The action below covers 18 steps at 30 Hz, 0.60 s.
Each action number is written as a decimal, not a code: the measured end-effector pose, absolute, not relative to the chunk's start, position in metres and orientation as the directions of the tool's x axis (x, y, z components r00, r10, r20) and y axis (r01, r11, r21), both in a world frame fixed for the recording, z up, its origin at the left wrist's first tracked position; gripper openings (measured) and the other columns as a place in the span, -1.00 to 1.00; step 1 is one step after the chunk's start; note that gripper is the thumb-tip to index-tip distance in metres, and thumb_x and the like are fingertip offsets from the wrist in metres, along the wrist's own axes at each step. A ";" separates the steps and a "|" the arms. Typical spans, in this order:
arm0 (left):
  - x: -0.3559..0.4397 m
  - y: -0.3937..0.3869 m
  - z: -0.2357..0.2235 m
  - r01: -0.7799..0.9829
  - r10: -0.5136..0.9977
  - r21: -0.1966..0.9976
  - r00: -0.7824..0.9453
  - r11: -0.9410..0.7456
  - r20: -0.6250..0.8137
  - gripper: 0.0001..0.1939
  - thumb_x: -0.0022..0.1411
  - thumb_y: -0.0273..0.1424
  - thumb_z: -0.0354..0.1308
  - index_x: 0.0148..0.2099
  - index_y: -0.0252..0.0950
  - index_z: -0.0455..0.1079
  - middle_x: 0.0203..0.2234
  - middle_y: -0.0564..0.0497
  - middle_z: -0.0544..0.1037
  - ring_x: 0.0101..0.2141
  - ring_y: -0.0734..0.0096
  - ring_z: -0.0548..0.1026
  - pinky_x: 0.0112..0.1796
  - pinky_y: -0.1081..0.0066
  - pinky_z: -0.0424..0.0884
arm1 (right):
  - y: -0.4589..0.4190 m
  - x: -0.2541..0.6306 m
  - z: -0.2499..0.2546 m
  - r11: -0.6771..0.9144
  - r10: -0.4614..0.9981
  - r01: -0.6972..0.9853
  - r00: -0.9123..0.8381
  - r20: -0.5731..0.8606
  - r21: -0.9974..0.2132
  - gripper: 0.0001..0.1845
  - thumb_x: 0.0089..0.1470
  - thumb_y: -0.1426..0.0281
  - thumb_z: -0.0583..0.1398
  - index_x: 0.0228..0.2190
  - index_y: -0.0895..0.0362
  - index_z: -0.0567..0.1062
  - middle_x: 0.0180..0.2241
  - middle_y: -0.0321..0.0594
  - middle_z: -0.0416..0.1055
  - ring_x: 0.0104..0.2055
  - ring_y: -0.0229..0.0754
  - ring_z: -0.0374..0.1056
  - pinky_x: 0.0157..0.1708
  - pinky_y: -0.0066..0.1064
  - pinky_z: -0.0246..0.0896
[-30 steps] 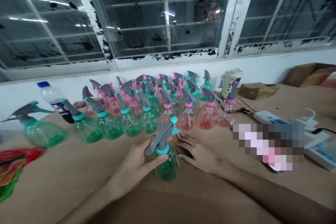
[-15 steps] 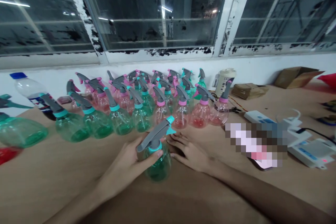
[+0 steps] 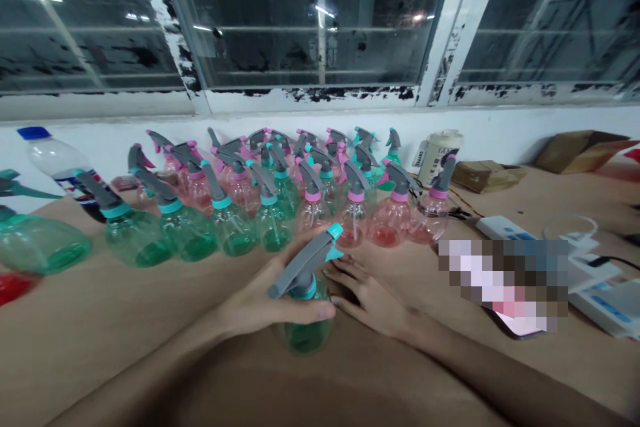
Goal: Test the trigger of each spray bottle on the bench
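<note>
Close in front of me is a green spray bottle [image 3: 306, 339] with a grey sprayer head, teal collar and teal nozzle; the nozzle points up and to the right. My left hand [image 3: 260, 300] is closed round its upper body from the left, thumb across the near side and the other fingers hidden behind it. On the bottle's right, my right hand [image 3: 375, 300] rests on the table with fingers stretched and slightly spread. Its fingertips lie close to the bottle; whether they touch it I cannot tell.
Several green and pink spray bottles [image 3: 235, 233] stand in rows along the wall. A blue-capped drink bottle [image 3: 60, 160] leans at the left. Toward the right are a cup [image 3: 440, 153], cardboard boxes [image 3: 487, 175], a blurred-out phone [image 3: 520, 327] and white power strips [image 3: 610, 313].
The left thumb now reaches farther across the front of the bottle. The view has shifted a little, and both hands and the bottle appear slightly farther right. The right hand stays flat.
</note>
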State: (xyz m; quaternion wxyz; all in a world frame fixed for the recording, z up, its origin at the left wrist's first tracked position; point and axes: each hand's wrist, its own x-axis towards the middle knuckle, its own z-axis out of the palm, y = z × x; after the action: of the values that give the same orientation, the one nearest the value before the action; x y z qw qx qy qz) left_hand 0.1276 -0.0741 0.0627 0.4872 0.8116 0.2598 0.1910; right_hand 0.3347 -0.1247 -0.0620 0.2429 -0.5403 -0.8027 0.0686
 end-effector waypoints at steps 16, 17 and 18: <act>0.145 -0.079 0.058 0.204 0.604 0.770 0.748 -0.604 0.275 -0.66 0.05 -0.37 0.01 -0.09 -0.19 0.37 -0.40 0.02 0.48 -0.49 0.37 0.41 -0.44 0.35 0.41 | -0.126 0.335 -0.066 0.389 0.890 0.848 -0.246 0.384 -0.359 -0.42 0.18 0.15 0.05 0.14 0.18 0.26 0.18 0.04 0.21 0.24 0.04 0.07 0.17 0.02 0.06; 0.145 -0.079 0.058 0.221 0.618 0.768 0.738 -0.601 0.272 -0.67 0.03 -0.36 0.01 -0.12 -0.18 0.37 -0.39 0.02 0.48 -0.46 0.35 0.42 -0.41 0.33 0.42 | -0.127 0.335 -0.067 0.384 0.885 0.853 -0.231 0.404 -0.355 -0.40 0.18 0.14 0.06 0.15 0.19 0.24 0.18 0.05 0.21 0.25 0.05 0.06 0.17 0.03 0.05; 0.146 -0.079 0.058 0.243 0.635 0.765 0.726 -0.596 0.264 -0.69 0.01 -0.35 0.02 -0.15 -0.17 0.38 -0.39 0.02 0.48 -0.44 0.32 0.42 -0.38 0.31 0.42 | -0.127 0.335 -0.067 0.384 0.881 0.855 -0.227 0.415 -0.348 -0.40 0.17 0.14 0.06 0.15 0.21 0.24 0.17 0.05 0.22 0.25 0.04 0.05 0.18 0.03 0.04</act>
State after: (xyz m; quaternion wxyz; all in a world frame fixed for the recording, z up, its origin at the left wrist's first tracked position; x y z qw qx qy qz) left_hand 0.1456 -0.0787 0.0583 0.3682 0.8529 0.2572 0.2659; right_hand 0.3348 -0.1268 -0.0669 0.2812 -0.5546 -0.7828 0.0231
